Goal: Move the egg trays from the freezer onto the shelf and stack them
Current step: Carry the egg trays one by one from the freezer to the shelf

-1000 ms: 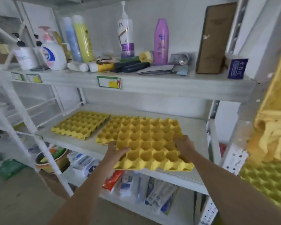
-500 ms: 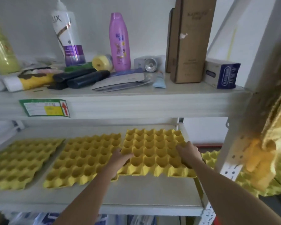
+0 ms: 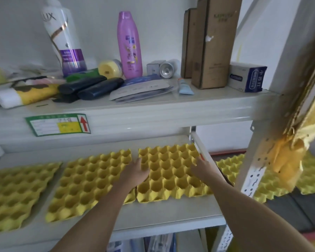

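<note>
Three yellow egg trays lie side by side on the shelf (image 3: 171, 213), the rightmost tray (image 3: 171, 171) flat under the left hand (image 3: 136, 171) and right hand (image 3: 200, 169), both laid flat, fingers extended.

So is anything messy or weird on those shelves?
A bit. On the lower shelf the three yellow egg trays lie side by side, not stacked; the right tray, under both hands, sits tight against the middle tray. On the upper shelf, tubes and packets lie in a jumble.
</note>
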